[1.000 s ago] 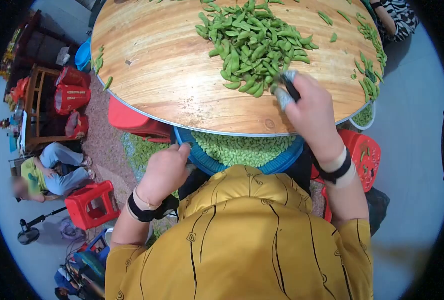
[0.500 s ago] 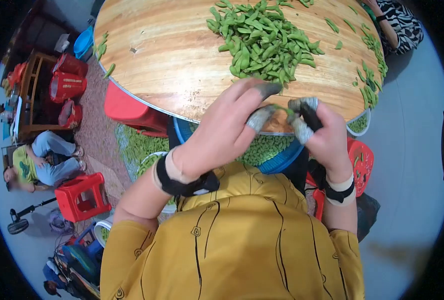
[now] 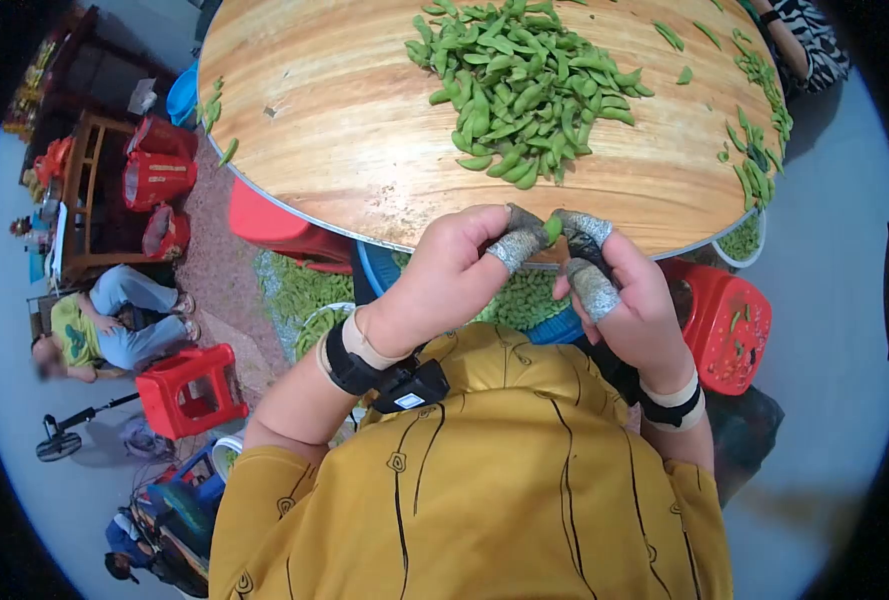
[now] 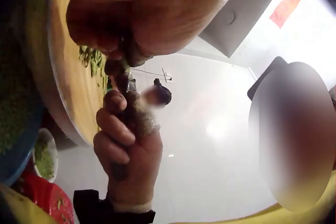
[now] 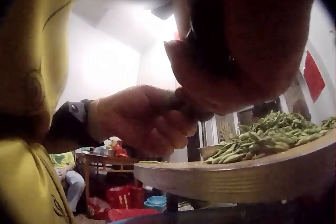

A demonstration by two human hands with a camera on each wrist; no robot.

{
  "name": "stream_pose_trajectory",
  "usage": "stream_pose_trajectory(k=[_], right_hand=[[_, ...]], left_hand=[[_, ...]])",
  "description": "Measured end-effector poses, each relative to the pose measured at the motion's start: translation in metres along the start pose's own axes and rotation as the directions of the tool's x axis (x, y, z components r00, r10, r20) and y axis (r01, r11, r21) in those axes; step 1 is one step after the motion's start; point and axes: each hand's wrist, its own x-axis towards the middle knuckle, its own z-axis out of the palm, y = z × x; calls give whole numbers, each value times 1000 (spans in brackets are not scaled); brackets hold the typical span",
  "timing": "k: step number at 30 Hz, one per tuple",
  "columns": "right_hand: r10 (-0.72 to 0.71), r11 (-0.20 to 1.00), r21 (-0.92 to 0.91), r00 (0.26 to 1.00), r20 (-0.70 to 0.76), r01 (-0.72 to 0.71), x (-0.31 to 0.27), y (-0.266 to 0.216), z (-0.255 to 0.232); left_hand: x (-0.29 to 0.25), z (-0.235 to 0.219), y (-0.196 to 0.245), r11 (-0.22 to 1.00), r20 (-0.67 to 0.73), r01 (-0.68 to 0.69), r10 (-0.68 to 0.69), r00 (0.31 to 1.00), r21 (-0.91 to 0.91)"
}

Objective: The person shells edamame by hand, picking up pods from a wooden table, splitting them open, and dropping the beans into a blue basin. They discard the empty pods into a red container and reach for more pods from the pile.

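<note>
Over the near edge of the round wooden table (image 3: 334, 140), both hands meet at one green soybean pod (image 3: 553, 229). My left hand (image 3: 464, 255) pinches it between thumb and forefinger. My right hand (image 3: 629, 290) holds the pod's other side with its fingers curled in. Grey, worn tape wraps thumb and forefinger on each hand. A pile of soybean pods (image 3: 524, 85) lies on the table just beyond. Below the edge, partly hidden by the hands, a blue basin (image 3: 379, 268) holds shelled beans (image 3: 529, 297). Both wrist views show the hands close together, the pod mostly hidden by fingers.
Loose pods (image 3: 754, 165) lie along the right rim, above a white bowl (image 3: 742, 240) of beans. Red stools (image 3: 719, 330) stand at right and left. Another person sits at far left; a patterned sleeve (image 3: 814, 45) shows at upper right.
My right hand has come back from the pile with a pod. The left hand has risen from beside the basin to meet it, and both now hold the pod.
</note>
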Motion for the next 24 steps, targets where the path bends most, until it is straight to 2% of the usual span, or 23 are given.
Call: stream_pose_trajectory(k=[1, 3, 7, 9, 10, 12, 13, 15, 16, 17, 18, 19, 20, 21, 22, 23, 24], right_hand=[[-17, 1000, -8, 1000, -9, 16, 0, 2, 0], [-26, 999, 29, 999, -19, 26, -2, 4, -2], [-59, 991, 119, 998, -3, 59, -5, 6, -5], [-47, 985, 167, 999, 23, 42, -6, 6, -7], [-33, 977, 210, 998, 54, 21, -7, 5, -8], [-8, 976, 218, 998, 57, -5, -7, 1, -9], [20, 974, 223, 998, 65, -34, -6, 0, -10], [38, 974, 220, 995, 94, -58, -3, 5, -12], [56, 974, 211, 990, 126, -82, -1, 9, -13], [57, 973, 217, 991, 119, -82, -1, 12, -14], [106, 907, 381, 973, 203, -179, -1, 16, -16], [135, 807, 521, 946, 295, -278, -1, 19, -16], [134, 806, 523, 946, 295, -277, -2, 21, -14], [91, 769, 579, 943, 320, -271, -4, 24, -12], [46, 729, 631, 938, 344, -267, -5, 27, -9], [46, 729, 629, 936, 348, -270, -4, 34, -2], [-140, 928, 360, 985, 102, 94, -2, 44, 8]], left_hand=[[0, 1, 2, 1000, 8, 1, -1, 1000, 6], [1, 2, 6, 974, 54, -54, 43, 998, 219], [0, 7, -1, 940, 70, -114, 96, 993, 321], [3, 7, 1, 880, 71, -238, 230, 971, 410], [3, 7, 3, 879, 75, -241, 230, 970, 412], [2, 9, 6, 796, 73, -296, 305, 950, 528], [1, 10, 8, 795, 78, -298, 304, 949, 529], [0, 13, 11, 617, 84, -327, 389, 917, 715], [0, 13, 8, 617, 94, -332, 386, 918, 714], [0, 13, 1, 710, 74, -332, 368, 927, 621], [-1, 12, -4, 791, 55, -323, 347, 936, 519], [-2, 9, -8, 791, 60, -325, 345, 937, 518], [-5, 5, -10, 989, 86, 9, 4, 996, -147], [-7, 3, -13, 605, 318, 397, -240, 917, -690], [-10, 4, -18, 511, 364, 424, -219, 905, -748], [-11, 3, -23, 511, 360, 422, -220, 907, -749], [-11, 1, -27, 456, 405, 459, -216, 888, -763]])
